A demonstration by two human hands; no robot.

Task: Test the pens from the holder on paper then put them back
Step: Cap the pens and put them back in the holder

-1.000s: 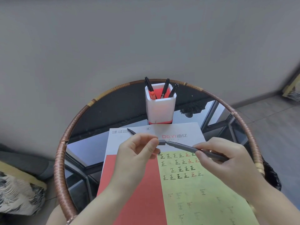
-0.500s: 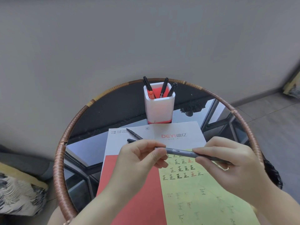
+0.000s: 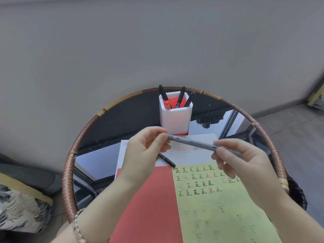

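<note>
Hands grip one grey pen [image 3: 191, 142] by its two ends, in the air above the papers and just in front of the pen holder [image 3: 175, 120].

The left hand [image 3: 147, 151] pinches the pen's left end between thumb and fingertips, hiding that tip. The right hand [image 3: 245, 165] pinches the other end, its fingers covering the rest of the barrel. The holder stands on the round table [image 3: 70, 172] with several black pens [image 3: 180, 97] and an orange pen [image 3: 167, 104] inside. A black pen [image 3: 167, 160] lies on the white sheet [image 3: 192, 157], its upper part hidden behind the left hand. The yellow-green paper [image 3: 228, 207] bears rows of test marks. The lower ones are too faint to read, and the right forearm covers its right edge.
</note>
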